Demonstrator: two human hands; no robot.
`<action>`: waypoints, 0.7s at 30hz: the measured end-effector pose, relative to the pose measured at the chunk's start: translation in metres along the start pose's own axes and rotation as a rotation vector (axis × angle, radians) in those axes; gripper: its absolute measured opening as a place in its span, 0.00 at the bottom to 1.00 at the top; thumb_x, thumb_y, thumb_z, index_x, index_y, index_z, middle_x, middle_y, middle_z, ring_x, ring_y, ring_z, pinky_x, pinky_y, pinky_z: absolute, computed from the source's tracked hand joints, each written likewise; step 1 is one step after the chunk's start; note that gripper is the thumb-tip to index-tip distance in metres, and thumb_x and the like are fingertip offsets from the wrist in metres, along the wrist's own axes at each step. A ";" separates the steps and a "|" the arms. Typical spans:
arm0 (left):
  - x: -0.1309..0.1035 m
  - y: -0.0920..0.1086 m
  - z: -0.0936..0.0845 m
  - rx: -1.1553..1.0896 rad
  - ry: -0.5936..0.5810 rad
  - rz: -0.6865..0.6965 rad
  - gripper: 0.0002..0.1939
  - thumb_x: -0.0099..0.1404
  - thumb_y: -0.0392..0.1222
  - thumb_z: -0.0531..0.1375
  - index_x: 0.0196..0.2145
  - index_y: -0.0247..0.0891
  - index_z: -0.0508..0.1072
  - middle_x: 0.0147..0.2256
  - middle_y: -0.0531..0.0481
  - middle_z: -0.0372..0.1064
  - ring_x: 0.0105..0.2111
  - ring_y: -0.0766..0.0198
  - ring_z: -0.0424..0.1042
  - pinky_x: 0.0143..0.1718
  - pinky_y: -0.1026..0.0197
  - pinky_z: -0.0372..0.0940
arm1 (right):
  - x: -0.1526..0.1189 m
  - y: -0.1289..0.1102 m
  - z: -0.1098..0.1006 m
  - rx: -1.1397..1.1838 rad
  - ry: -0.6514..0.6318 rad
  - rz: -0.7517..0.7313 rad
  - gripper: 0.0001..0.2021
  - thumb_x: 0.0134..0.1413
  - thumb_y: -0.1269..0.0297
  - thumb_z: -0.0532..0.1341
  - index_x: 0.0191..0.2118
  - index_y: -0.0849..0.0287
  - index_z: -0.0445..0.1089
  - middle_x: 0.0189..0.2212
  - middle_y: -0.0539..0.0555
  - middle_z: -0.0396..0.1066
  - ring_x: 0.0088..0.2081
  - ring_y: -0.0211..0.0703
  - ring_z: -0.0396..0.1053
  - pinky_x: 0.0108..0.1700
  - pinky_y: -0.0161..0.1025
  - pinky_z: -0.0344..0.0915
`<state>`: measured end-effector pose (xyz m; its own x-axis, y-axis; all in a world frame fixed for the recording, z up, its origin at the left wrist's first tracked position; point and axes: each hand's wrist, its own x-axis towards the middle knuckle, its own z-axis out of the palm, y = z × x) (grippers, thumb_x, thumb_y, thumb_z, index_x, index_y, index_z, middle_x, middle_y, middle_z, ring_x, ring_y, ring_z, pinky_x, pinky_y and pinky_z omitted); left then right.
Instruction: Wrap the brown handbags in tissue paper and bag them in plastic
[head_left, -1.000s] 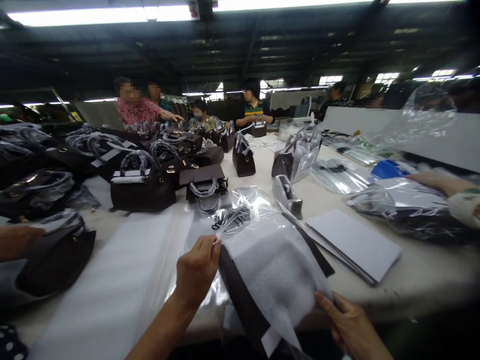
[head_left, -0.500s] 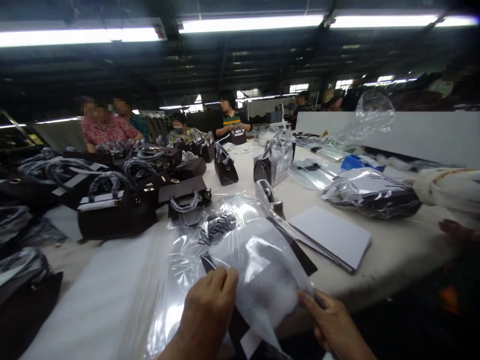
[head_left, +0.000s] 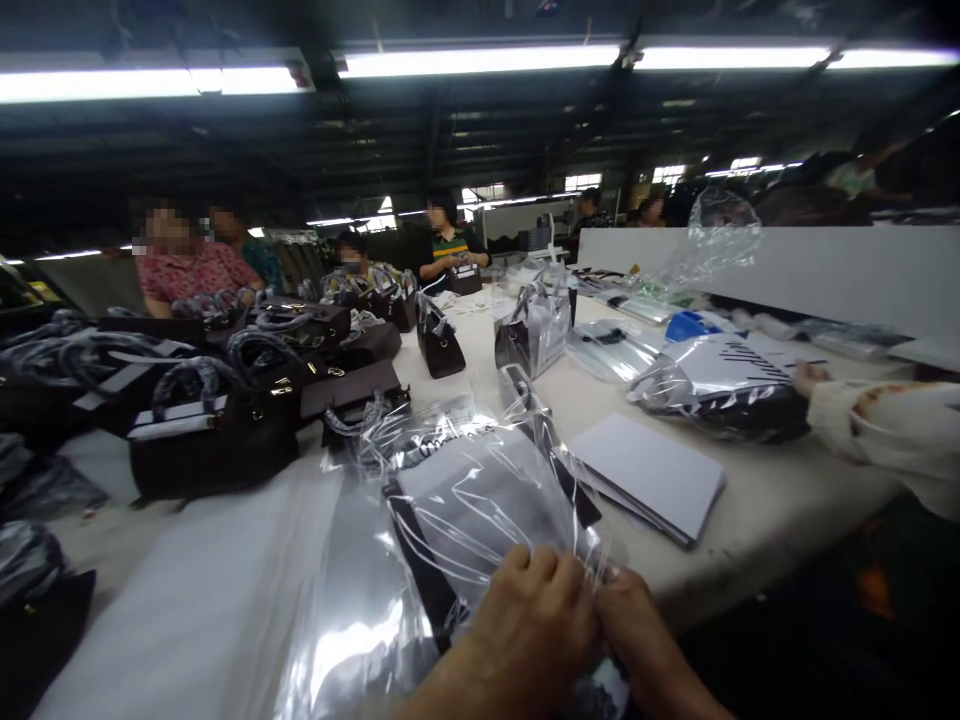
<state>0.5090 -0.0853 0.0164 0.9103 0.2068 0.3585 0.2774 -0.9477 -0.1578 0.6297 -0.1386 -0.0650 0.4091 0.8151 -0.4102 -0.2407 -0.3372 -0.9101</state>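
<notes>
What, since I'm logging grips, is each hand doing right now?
Left hand: closed, apparently holding clear plastic; fingertips hidden.
Right hand: closed, holding the clear plastic beside the left hand.

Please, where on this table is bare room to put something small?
Bare tabletop shows right of the white stack, in front of the wrapped package. A smaller patch lies between the small upright bag and the plastic-covered bag. The left is crowded with dark bags, the near middle with the clear bag.
</notes>
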 end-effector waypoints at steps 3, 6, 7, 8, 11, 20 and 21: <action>-0.032 -0.001 0.001 0.121 0.308 -0.172 0.14 0.65 0.36 0.48 0.46 0.40 0.67 0.41 0.46 0.68 0.42 0.58 0.66 0.50 0.47 0.57 | 0.002 0.006 0.004 0.054 0.046 0.015 0.23 0.43 0.44 0.60 0.33 0.61 0.62 0.09 0.41 0.51 0.13 0.29 0.48 0.16 0.28 0.45; -0.070 -0.017 -0.002 0.271 0.462 -0.499 0.20 0.63 0.34 0.52 0.53 0.42 0.61 0.50 0.42 0.62 0.52 0.53 0.60 0.56 0.40 0.47 | 0.003 0.014 0.005 0.062 0.097 0.013 0.25 0.40 0.40 0.60 0.29 0.60 0.60 0.09 0.41 0.51 0.12 0.28 0.47 0.15 0.28 0.44; -0.082 -0.023 -0.003 0.298 0.477 -0.612 0.21 0.62 0.35 0.54 0.53 0.40 0.60 0.50 0.40 0.62 0.52 0.52 0.60 0.55 0.40 0.48 | 0.003 0.016 0.005 0.061 0.105 0.021 0.26 0.39 0.39 0.60 0.29 0.60 0.60 0.09 0.41 0.51 0.12 0.28 0.48 0.15 0.28 0.44; -0.092 -0.028 -0.003 0.316 0.482 -0.711 0.22 0.62 0.37 0.55 0.54 0.38 0.58 0.50 0.38 0.62 0.52 0.52 0.60 0.54 0.40 0.49 | 0.002 0.017 0.005 0.059 0.107 0.027 0.26 0.38 0.38 0.60 0.28 0.60 0.59 0.09 0.41 0.51 0.12 0.28 0.48 0.15 0.27 0.44; -0.115 -0.041 0.004 0.337 0.461 -0.896 0.23 0.62 0.41 0.56 0.53 0.36 0.58 0.51 0.38 0.61 0.51 0.51 0.61 0.54 0.40 0.51 | -0.001 0.020 0.010 0.065 0.085 0.051 0.27 0.36 0.37 0.61 0.26 0.59 0.58 0.09 0.41 0.51 0.12 0.27 0.47 0.14 0.27 0.43; -0.145 -0.047 0.021 0.158 0.476 -0.815 0.12 0.67 0.37 0.47 0.31 0.37 0.68 0.23 0.52 0.66 0.23 0.66 0.68 0.27 0.64 0.63 | -0.009 0.024 0.035 0.104 0.089 0.063 0.28 0.34 0.37 0.61 0.20 0.59 0.54 0.10 0.42 0.49 0.11 0.28 0.47 0.13 0.28 0.44; -0.148 -0.041 0.019 0.151 0.471 -0.747 0.12 0.66 0.36 0.47 0.30 0.37 0.68 0.21 0.53 0.65 0.22 0.66 0.67 0.25 0.65 0.62 | -0.007 0.023 0.038 0.116 0.088 0.061 0.28 0.34 0.37 0.61 0.20 0.59 0.54 0.10 0.42 0.49 0.11 0.28 0.47 0.13 0.27 0.43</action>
<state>0.3687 -0.0725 -0.0481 0.2652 0.6044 0.7512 0.8149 -0.5570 0.1604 0.5879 -0.1342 -0.0811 0.4648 0.7486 -0.4728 -0.3654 -0.3242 -0.8726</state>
